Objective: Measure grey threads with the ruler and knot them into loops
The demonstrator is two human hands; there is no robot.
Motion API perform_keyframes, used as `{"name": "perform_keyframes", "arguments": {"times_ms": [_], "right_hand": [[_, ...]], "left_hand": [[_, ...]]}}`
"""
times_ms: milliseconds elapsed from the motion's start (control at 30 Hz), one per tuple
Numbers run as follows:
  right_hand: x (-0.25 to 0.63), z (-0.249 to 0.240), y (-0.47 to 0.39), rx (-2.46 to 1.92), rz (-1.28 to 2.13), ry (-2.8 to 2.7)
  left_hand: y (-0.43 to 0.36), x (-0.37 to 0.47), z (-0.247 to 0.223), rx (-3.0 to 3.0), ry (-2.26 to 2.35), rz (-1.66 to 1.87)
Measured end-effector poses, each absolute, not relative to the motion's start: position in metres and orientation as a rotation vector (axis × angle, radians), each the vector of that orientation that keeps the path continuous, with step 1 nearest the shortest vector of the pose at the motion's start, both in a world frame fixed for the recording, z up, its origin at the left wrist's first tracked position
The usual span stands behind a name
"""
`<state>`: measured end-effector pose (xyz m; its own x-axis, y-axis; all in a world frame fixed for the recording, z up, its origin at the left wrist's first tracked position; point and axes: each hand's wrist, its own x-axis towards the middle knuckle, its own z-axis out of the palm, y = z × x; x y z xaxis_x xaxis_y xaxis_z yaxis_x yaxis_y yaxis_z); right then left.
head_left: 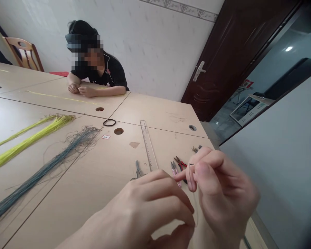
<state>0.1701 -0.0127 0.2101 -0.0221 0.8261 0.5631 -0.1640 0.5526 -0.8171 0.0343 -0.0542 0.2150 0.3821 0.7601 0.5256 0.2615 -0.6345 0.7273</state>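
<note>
My right hand (220,186) is raised over the table's right side, thumb and fingers pinching a small dark piece (192,164) with a thin cord. The thin cord (196,207) hangs in a loop from there down to the fingertips of my left hand (150,204), which are pressed together on it. Behind my hands lie pink-handled snips (174,170) and red-and-black pliers (181,164), partly covered by my fingers. Small silver scissors (137,169) lie just beyond my left hand, next to a clear ruler (149,147).
On the table (93,193) lie a blue-grey cord bundle (52,166) and yellow cord bundles (28,141) at left, a black ring (109,122) and a tape roll (192,128). Across sits another person (101,69), hands on the table. A dark door (223,52) stands behind.
</note>
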Motion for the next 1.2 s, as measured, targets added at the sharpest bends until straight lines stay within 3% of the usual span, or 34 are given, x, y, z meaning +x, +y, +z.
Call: {"name": "perform_keyframes", "arguments": {"times_ms": [200,433,1200], "right_hand": [[0.18,0.2139,-0.0147,-0.608,1.123,-1.474],[0.1741,0.2106,-0.0208,-0.646,1.262,-1.528],[0.1717,0.2114,-0.0198,-0.607,1.221,-1.552]], "left_hand": [[-0.0585,0.0325,0.2153,1.77,1.222,1.45],[-0.0569,0.0355,0.2099,1.685,1.126,1.448],[-0.0525,0.0382,0.2169,1.528,1.126,1.486]]}}
